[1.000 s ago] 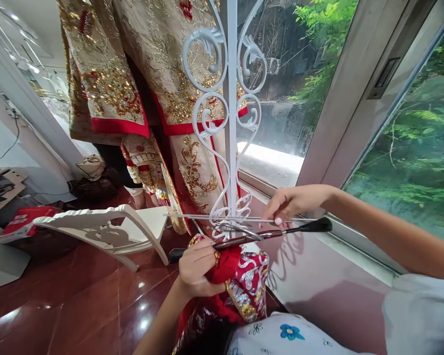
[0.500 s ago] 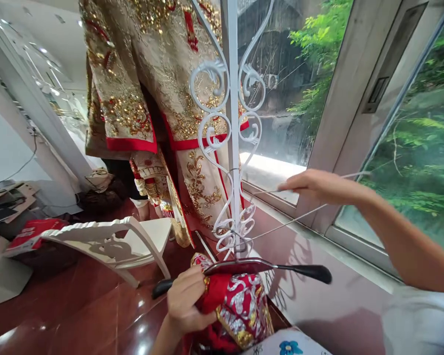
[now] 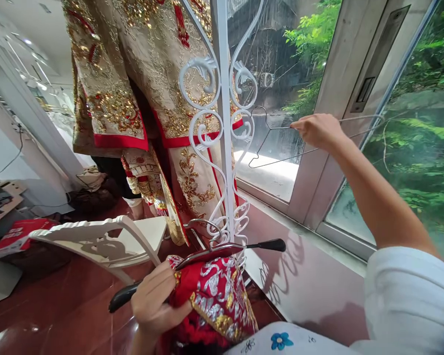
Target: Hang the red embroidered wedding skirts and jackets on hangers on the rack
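Note:
My left hand [image 3: 156, 301], low in view, is closed on the collar of a red garment [image 3: 220, 296] embroidered in silver and gold. A metal clothes hanger [image 3: 267, 245] with black ends lies across the garment's top edge. Its hook points up, and one black end sticks out past my left hand. Out to the right, before the window, my right hand [image 3: 318, 130] pinches a thin wire hanger [image 3: 281, 160] by its upper wire. That hanger's hook faces left, toward the white scrollwork rack [image 3: 225, 123], and nothing hangs on it.
A cream gown [image 3: 159, 84] with gold sequins and red trim hangs behind the rack. At left stand a white chair [image 3: 107, 241] and a red box [image 3: 20, 235]. A sliding window frame [image 3: 340, 98] and a pale ledge [image 3: 303, 286] line the right side.
My right hand has risen, and the wire hanger has come away from the rack. My left hand has shifted down and left with the red garment and its black-ended hanger.

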The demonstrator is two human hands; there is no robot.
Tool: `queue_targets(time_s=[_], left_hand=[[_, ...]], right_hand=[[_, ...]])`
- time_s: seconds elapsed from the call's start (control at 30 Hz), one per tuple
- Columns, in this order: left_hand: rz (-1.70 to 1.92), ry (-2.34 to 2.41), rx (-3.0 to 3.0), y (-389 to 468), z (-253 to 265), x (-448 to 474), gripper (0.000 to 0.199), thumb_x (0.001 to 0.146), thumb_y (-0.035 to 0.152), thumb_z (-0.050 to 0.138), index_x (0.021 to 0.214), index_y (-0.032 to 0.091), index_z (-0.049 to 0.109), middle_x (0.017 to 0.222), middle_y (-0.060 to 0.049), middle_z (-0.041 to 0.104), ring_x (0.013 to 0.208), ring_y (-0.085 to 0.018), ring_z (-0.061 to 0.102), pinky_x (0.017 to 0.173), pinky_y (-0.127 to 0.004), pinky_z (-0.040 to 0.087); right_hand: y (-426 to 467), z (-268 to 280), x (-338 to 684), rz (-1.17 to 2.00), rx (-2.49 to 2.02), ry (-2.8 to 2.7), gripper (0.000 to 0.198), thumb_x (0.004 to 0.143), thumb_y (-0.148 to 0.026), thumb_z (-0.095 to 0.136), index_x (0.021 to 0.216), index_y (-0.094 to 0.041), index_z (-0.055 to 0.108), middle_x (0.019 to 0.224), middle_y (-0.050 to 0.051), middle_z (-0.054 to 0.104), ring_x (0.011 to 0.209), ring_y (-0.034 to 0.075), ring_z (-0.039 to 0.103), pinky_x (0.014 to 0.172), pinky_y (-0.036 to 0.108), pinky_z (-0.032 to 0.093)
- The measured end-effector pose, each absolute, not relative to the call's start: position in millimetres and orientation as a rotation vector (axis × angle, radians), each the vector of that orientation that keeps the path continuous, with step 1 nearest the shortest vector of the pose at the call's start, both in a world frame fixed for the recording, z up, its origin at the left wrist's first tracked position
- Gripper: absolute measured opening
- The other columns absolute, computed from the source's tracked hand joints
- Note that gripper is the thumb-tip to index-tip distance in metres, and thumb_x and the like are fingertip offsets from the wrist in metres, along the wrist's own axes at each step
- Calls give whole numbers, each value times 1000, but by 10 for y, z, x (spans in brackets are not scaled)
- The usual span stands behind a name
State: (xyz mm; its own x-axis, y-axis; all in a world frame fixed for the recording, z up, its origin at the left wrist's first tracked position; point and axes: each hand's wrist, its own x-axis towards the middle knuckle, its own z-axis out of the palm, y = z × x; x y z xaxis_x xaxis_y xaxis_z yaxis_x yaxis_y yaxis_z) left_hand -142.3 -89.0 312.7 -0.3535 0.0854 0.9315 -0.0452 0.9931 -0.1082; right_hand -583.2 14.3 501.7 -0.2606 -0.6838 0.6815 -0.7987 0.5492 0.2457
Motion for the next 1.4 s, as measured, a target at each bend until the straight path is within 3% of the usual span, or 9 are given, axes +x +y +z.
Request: queue_targets(time_s=[0.2, 0.33, 0.43, 0.57, 0.67, 0.77, 0.93, 1.13, 1.4], left_hand=[[157, -1959, 68, -865, 3125, -1359, 18, 72, 16, 58, 60, 20, 44, 51, 1, 49, 51, -12, 51, 57, -24, 48], [132, -1981, 140, -832, 3204, -1417, 25, 71, 18, 58, 54, 19, 40, 49, 3, 44, 48, -10, 43, 52, -22, 43], [80, -1983, 202, -841, 3291, -1486, 33, 70, 14, 58, 49, 18, 33, 46, 5, 33, 46, -8, 32, 47, -21, 34], [48, -1980, 300, -932, 3424, -1520, 36, 68, 11, 59, 47, 17, 31, 47, 5, 29, 48, -8, 29, 46, -21, 29], [-2, -1979, 344, -978, 3538, -1521, 36, 68, 10, 58, 47, 17, 29, 48, 5, 27, 48, -7, 28, 45, -21, 26], [-2, -1972, 365, -964, 3613, -1530, 36, 69, 13, 57, 47, 17, 29, 49, 5, 28, 49, -8, 30, 48, -22, 28], [330, -1908, 428, -919, 3565, -1459, 36, 68, 17, 61, 46, 16, 32, 45, 6, 33, 48, -8, 34, 73, -32, 35], [291, -1914, 497, -920, 3493, -1339, 38, 69, 18, 60, 45, 16, 30, 45, 7, 31, 47, -8, 32, 73, -32, 34], [247, -1926, 476, -945, 3478, -1383, 37, 69, 15, 61, 47, 16, 31, 46, 6, 32, 49, -8, 32, 70, -31, 34]], right_hand=[[-66, 4308, -6024, 177, 1297, -2156, 41, 89, -16, 36, 116, -22, 67, 111, 8, 68, 86, 22, 64, 61, 28, 35], [-234, 3984, -5905, 240, 1409, -2116, 44, 88, -12, 33, 117, -17, 65, 111, 13, 67, 93, 25, 62, 71, 33, 41], [-244, 3787, -5345, 483, 1450, -1939, 42, 88, -14, 34, 122, -12, 60, 120, 18, 61, 105, 29, 57, 85, 43, 41], [-80, 3394, -4305, 776, 2294, -1678, 42, 90, -29, 45, 131, -22, 50, 115, 9, 65, 98, 20, 62, 80, 34, 51], [-69, 3202, -3904, 1033, 2302, -1555, 35, 94, -27, 38, 123, -18, 56, 100, 9, 70, 85, 17, 66, 71, 29, 52], [-154, 3297, -3961, 1087, 2156, -1465, 37, 95, -25, 32, 112, -17, 63, 90, 10, 71, 76, 18, 67, 63, 27, 50], [-235, 3789, -4321, 1076, 1931, -1723, 38, 94, -29, 35, 114, -19, 65, 99, 9, 70, 80, 20, 66, 66, 27, 46], [-517, 4190, -4716, 1191, 1799, -1790, 40, 90, -35, 40, 108, -13, 68, 78, 7, 67, 64, 15, 55, 61, 25, 38], [-883, 4473, -4839, 1266, 1952, -1674, 41, 86, -36, 43, 101, -10, 70, 82, 7, 64, 68, 12, 51, 65, 24, 37]])
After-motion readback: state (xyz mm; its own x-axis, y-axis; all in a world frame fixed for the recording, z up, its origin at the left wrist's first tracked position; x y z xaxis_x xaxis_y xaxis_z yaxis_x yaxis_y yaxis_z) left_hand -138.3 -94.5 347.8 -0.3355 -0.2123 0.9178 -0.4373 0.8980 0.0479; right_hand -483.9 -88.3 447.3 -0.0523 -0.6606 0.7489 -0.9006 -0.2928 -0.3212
